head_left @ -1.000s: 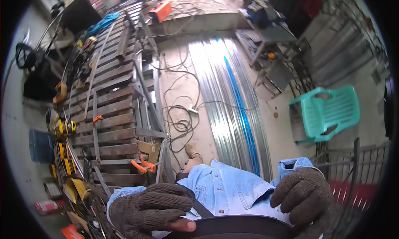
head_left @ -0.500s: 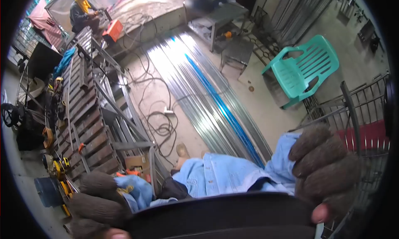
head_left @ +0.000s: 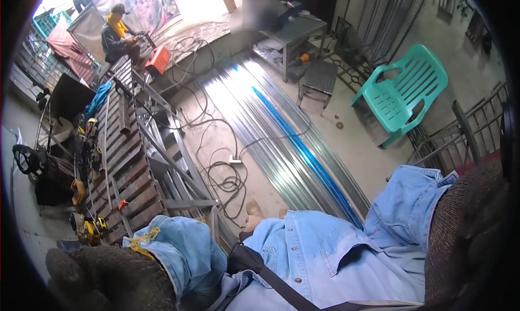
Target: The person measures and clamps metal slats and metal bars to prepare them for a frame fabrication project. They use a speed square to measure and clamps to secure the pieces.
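My left hand (head_left: 108, 276), in a dark brown knitted glove, is raised close to the camera at the lower left. A light blue denim sleeve with yellow threads (head_left: 143, 243) meets its wrist. My right hand (head_left: 466, 235), gloved alike, is at the lower right edge, very near the lens. The fingers of both hands are blurred or out of frame, so what they hold is hidden. Between them is my blue denim shirt (head_left: 309, 240), crossed by a black strap (head_left: 276, 281). Below, my foot (head_left: 253, 208) shows on the floor.
Corrugated metal sheets (head_left: 271, 132) with a blue strip lie ahead. A slatted metal bench (head_left: 124, 165) with tools is left, beside looped cables (head_left: 230, 181). A green plastic chair (head_left: 403, 97) and small stool (head_left: 319, 78) are right. Another person (head_left: 120, 37) sits near an orange machine (head_left: 157, 60).
Both hands moved outward and closer to the camera. The curved black piece they gripped at the bottom has left view, exposing more of the shirt. The room has shifted slightly down and right.
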Demonstrator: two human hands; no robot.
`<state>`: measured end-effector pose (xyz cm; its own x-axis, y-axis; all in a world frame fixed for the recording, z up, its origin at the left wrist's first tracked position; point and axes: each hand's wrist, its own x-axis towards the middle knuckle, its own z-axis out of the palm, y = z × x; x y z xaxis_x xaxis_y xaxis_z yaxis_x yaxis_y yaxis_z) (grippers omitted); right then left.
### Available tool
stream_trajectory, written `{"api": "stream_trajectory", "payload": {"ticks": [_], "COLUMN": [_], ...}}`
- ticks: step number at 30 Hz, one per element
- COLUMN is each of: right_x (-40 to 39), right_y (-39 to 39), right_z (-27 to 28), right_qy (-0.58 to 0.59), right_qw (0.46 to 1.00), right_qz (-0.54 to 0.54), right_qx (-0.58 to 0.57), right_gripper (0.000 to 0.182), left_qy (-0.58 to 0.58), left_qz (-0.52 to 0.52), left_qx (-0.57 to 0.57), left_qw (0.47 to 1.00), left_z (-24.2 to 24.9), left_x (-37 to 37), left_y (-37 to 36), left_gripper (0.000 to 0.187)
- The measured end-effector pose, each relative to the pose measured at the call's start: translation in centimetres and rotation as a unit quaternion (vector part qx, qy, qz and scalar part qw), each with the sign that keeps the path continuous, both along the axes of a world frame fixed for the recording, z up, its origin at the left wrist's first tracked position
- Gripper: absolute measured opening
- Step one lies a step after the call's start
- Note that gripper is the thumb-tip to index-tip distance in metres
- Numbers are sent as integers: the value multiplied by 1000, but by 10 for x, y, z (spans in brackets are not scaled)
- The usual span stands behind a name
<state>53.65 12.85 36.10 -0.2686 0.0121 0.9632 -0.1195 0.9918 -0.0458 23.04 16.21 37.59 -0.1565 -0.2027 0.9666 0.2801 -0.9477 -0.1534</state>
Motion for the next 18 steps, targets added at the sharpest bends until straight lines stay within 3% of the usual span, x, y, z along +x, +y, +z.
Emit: {"api": "stream_trajectory", "payload": {"ticks": [3, 5, 6, 9, 18], "right_x": [1, 0, -3, -11, -86], "right_y": [0, -2, -4, 0, 63], "right_z": [1, 0, 0, 1, 49], "right_qy": [10, 8, 5, -3, -51], "right_qw": [1000, 1000, 1000, 1000, 993], "right_qz": [-13, -19, -22, -29, 24], "right_qx": [14, 16, 15, 8, 100], "right_gripper": [20, 21, 21, 22, 25], "left_qy": [-51, -56, 5, 44, 116], "left_qz": [-38, 262, 217, 91, 14], "left_qx": [19, 46, 86, 63, 16], "left_qw": [998, 962, 972, 993, 993], "left_z": [-10, -11, -12, -7, 0], "left_x": [-24, -31, -23, -14, -87], "left_y": [-14, -11, -4, 17, 36], "left_gripper": [25, 26, 36, 37, 39]}}
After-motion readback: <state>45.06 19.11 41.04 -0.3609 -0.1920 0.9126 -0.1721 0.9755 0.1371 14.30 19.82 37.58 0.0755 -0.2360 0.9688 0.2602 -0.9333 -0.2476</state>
